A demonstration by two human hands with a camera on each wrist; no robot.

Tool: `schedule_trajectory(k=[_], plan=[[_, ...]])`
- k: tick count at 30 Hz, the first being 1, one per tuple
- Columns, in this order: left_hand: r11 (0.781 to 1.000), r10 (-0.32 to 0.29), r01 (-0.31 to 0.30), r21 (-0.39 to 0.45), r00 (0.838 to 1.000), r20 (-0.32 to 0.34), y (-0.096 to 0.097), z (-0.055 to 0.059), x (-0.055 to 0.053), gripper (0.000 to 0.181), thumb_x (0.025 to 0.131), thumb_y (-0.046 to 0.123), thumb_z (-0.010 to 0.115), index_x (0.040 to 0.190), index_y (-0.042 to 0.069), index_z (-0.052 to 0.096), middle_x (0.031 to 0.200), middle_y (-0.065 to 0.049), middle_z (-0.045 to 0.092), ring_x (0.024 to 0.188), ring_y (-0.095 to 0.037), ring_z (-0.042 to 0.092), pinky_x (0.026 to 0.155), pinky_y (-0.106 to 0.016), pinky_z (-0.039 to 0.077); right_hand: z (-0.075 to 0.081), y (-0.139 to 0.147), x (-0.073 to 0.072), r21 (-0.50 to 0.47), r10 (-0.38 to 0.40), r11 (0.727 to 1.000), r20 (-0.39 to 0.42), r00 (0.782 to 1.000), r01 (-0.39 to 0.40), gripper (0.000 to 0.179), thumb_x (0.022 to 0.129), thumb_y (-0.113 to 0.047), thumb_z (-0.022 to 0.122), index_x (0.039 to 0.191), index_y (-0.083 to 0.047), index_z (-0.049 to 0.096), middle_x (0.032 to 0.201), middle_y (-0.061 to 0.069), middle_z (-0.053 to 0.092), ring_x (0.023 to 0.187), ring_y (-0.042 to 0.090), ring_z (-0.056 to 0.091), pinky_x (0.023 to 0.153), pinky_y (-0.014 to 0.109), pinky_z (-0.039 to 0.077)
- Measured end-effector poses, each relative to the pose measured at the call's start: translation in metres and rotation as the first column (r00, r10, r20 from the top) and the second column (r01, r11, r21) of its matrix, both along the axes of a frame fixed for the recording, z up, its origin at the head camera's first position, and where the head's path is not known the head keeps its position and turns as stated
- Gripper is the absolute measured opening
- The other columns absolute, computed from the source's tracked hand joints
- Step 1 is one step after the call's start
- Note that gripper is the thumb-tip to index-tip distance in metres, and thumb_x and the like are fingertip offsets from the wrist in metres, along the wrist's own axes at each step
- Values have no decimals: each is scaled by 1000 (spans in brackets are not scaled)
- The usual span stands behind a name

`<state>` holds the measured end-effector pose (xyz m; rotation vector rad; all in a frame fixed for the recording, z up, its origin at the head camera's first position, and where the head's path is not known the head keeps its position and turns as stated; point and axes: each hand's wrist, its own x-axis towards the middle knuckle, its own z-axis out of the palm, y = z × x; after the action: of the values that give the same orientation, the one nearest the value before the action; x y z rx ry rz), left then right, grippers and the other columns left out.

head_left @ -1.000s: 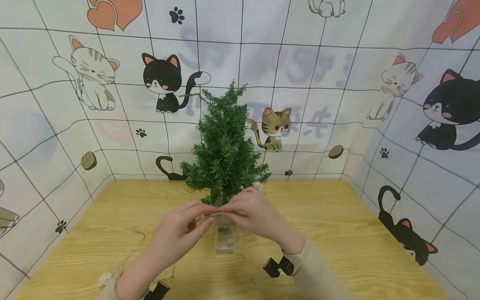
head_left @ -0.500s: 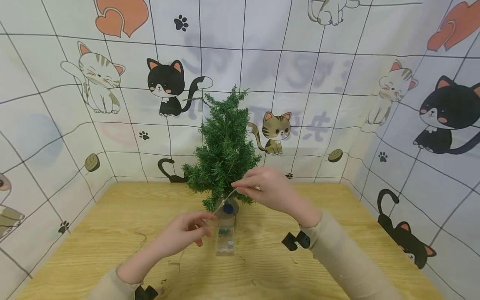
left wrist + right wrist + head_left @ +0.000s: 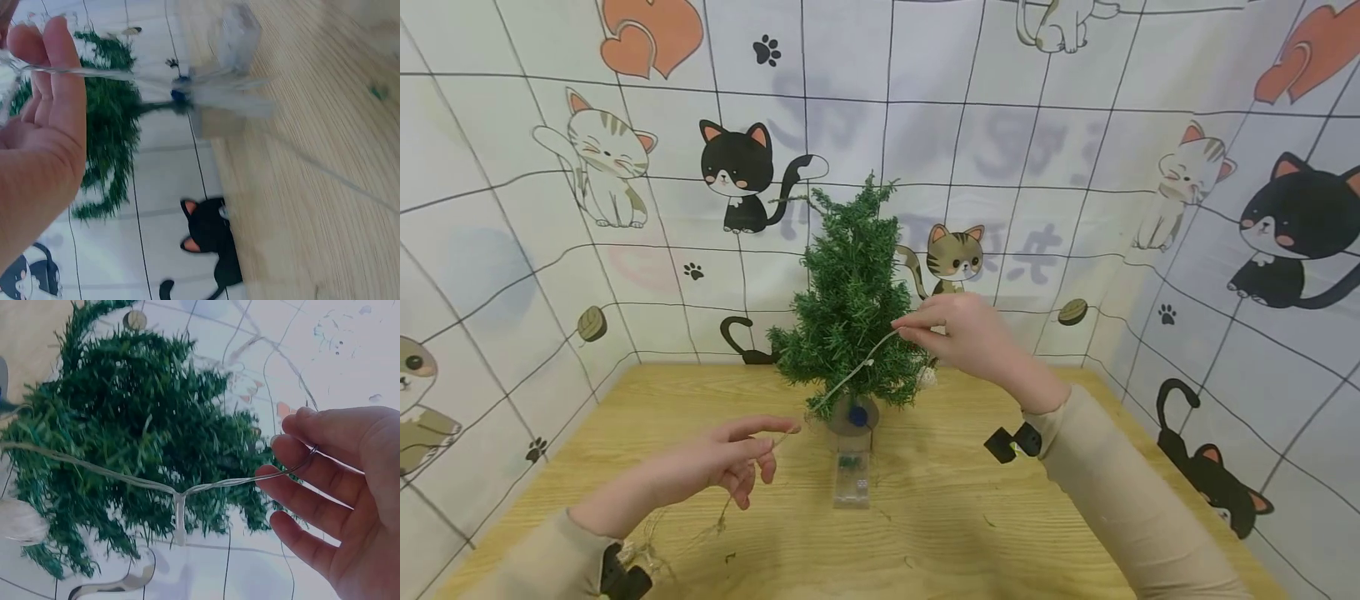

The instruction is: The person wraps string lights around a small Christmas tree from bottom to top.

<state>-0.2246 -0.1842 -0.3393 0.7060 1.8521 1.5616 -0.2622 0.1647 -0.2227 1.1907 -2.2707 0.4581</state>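
Note:
A thin, clear twisted string light wire (image 3: 850,375) runs slantwise between the hands, in front of a small artificial Christmas tree (image 3: 853,292). My right hand (image 3: 973,342) pinches its upper end at the tree's right side. One small clear bulb (image 3: 180,519) hangs from the wire in the right wrist view. Lower left, over the table, my left hand (image 3: 730,458) has the wire running loosely between index finger and thumb. The wire trails below toward a tangle (image 3: 647,554) by the left wrist. In the left wrist view part of the wire is blurred.
The tree's round base with a blue knob (image 3: 858,417) stands on the wooden table (image 3: 1000,467). Before it lies a clear plastic box (image 3: 852,483). A white ball (image 3: 22,522) hangs low on the tree's right. Cat-printed cloth (image 3: 985,150) encloses the back and sides.
The hands were together in front of the tree's base and have drawn apart, stretching the wire between them. The right hand rose to the right; the left hand moved left and down.

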Motion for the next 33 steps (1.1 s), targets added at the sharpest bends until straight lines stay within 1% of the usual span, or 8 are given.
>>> schedule_trajectory(k=[9,15,19,22,25,27,31,33], plan=[[997,17,-20,-68,999,-38,-42,16,4,46,106,20,40,148,6,27,101,-18,55,65,-15,52,67,-40,54,9,15,-11,-19,-81,996,119,990,84,18,92,-10,67,108,-6,75,90,4,72,67,10,58,59,29,46],[994,51,-68,-84,980,-192,-70,53,7,20,105,13,38,125,10,36,100,-17,53,66,-13,50,64,-41,54,11,24,-13,-21,-118,992,134,984,122,18,93,-10,65,108,-6,75,95,6,73,74,14,64,66,33,51],[984,41,-98,-151,939,-342,-81,89,9,10,106,11,38,114,10,44,94,-11,54,59,-23,38,47,-32,42,14,28,-14,-5,-114,993,111,987,115,19,93,-10,66,109,-6,74,95,5,73,77,14,65,67,32,51],[946,66,-214,-245,865,-497,-83,116,11,7,104,14,44,107,13,50,87,-6,56,56,-26,37,44,-32,32,16,30,-14,-23,-91,995,121,988,94,25,94,-9,65,117,-5,70,92,5,72,78,14,65,67,33,51],[868,82,-382,-318,741,-667,-81,140,14,4,101,18,53,101,18,57,84,-2,61,61,-21,48,49,-30,38,18,32,-14,-84,-61,994,144,988,74,30,95,-7,63,124,-4,62,85,4,69,77,13,64,69,33,50],[786,78,-503,-361,659,-748,-78,155,16,3,100,25,57,100,23,59,86,1,62,65,-18,52,54,-29,40,18,33,-14,-129,-35,990,122,992,51,27,95,-6,63,121,-4,56,79,2,65,73,12,62,67,33,49],[647,-34,-650,-399,499,-866,-71,181,20,7,97,33,60,98,27,61,92,6,61,59,-13,51,53,-28,39,18,34,-15,-185,15,983,0,1000,-14,14,94,1,61,101,-6,51,75,-1,59,67,10,56,61,30,44],[590,-98,-713,-380,404,-910,-67,191,22,6,96,34,61,95,29,61,90,9,61,55,-12,47,50,-29,37,17,34,-15,-184,21,982,-64,998,-33,11,94,3,59,97,-7,55,76,-1,58,68,10,54,62,30,44]])
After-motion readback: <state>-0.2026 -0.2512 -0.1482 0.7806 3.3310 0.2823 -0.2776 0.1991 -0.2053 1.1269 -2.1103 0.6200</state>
